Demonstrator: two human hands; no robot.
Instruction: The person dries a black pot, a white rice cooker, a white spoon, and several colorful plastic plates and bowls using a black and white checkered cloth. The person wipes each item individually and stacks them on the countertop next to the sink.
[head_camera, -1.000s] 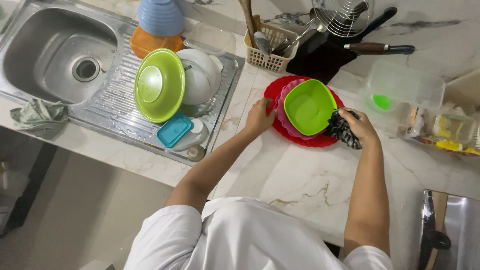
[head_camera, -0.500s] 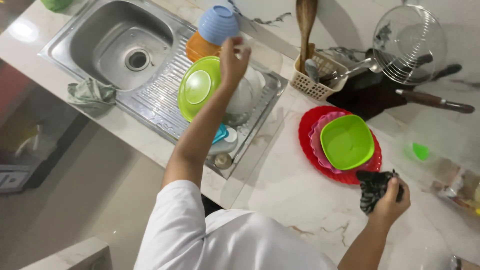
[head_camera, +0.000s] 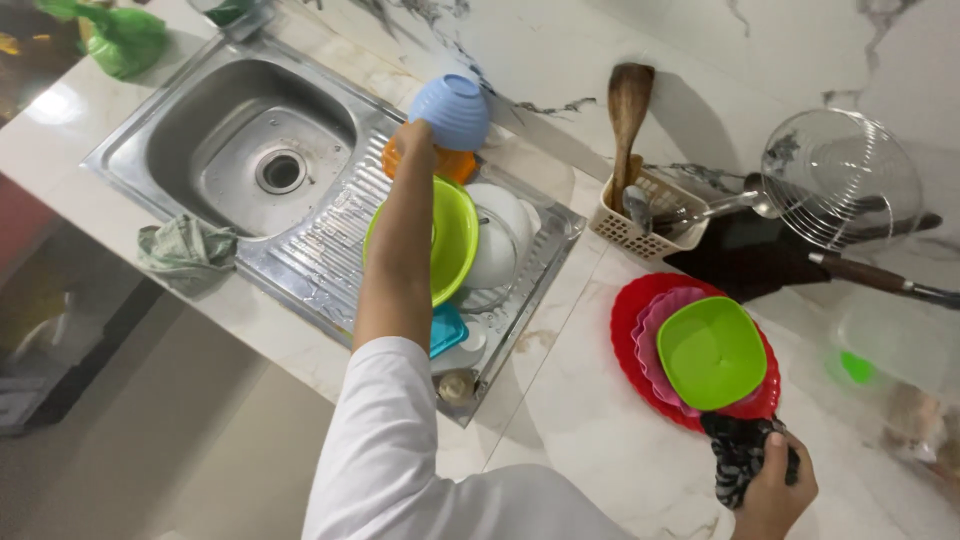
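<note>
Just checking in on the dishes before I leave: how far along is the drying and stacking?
Done: a green square bowl sits stacked on a pink plate and red plate. In hand: the left hand reaches the blue bowl; the right hand holds a dark cloth. Left: the lime bowl and white dishes on the drainboard.

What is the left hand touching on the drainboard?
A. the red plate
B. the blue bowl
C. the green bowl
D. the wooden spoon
B: the left hand is on the upturned blue bowl atop an orange dish, while the right hand grips a dark cloth.
</note>
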